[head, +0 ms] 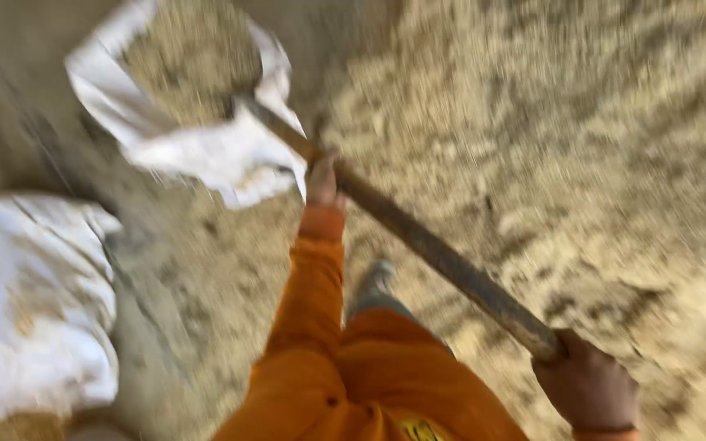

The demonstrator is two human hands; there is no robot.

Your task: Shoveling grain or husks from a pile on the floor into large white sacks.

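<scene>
We note a long, worn wooden handle (435,249); left hand (323,181) and right hand (586,384) both grasping it

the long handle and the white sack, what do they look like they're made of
The long handle looks like bare wood: a brown, dull, rough round shaft, though motion blur leaves it open. The left hand and right hand both grip it. The white sack looks like woven plastic fabric: thin, creased, its mouth folded open over sandy fill. The weave itself is too blurred to confirm.
</scene>
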